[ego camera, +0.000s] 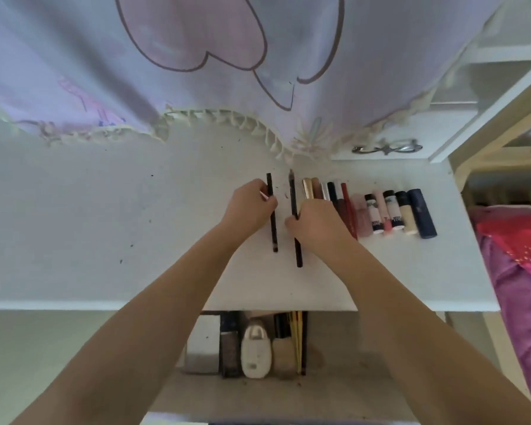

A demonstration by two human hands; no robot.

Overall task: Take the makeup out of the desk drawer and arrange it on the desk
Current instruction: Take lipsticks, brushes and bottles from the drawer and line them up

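On the white desk (105,228) my left hand (250,207) pinches a black makeup pencil (272,216) that points away from me. Beside it my right hand (314,223) grips a second, longer dark pencil (295,222). To the right lies a row of makeup (390,213): gold and dark tubes, a red pencil, pink and cream bottles, and a navy tube at the end. Below the desk edge the open drawer (258,391) holds a white bottle (255,351), a grey case, dark tubes and some thin yellow sticks.
A lilac curtain (227,56) with a fringed hem hangs over the back of the desk. A metal handle (387,147) sits on the white unit at the back right. A bed with pink and red covers (518,262) stands to the right.
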